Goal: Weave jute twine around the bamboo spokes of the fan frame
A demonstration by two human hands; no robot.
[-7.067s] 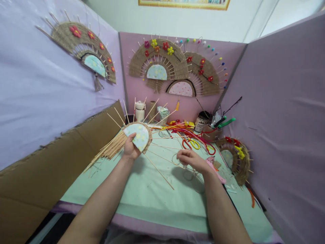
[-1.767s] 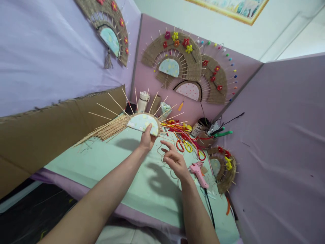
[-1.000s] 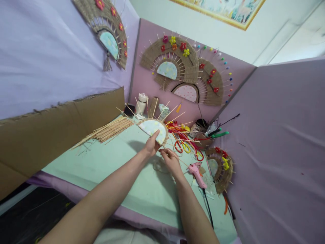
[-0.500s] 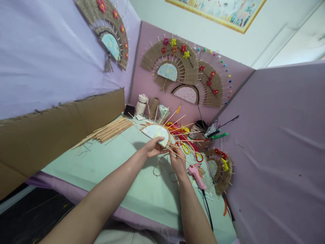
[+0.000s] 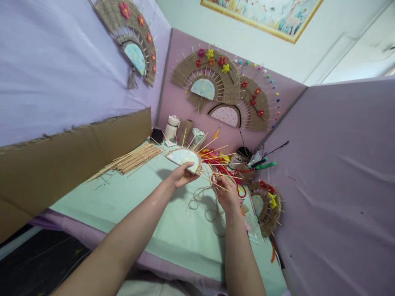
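A half-round fan piece [image 5: 184, 158] with pale blue patterned fabric and thin sticks fanning out from its curved edge is tilted above the table. My left hand [image 5: 181, 176] is closed on its right corner, thumb on the fabric face and fingers beneath. Just right of it, my right hand [image 5: 226, 194] is closed in a pinch on brown twine, close to the lower sticks; the exact grip is partly hidden. Loose loops of the twine [image 5: 197, 198] hang between and below my hands.
A pile of thin sticks [image 5: 135, 158] lies left beside a cardboard strip [image 5: 77, 144]. Behind stand a white bottle [image 5: 171, 128] and a twine spool [image 5: 187, 130]. Red and yellow strands, a pot of tools [image 5: 247, 172] and a small woven fan [image 5: 268, 205] are at right.
My right hand has moved right, away from the fan piece, drawing the twine out into longer loops. My left hand and the fan piece have shifted slightly left.
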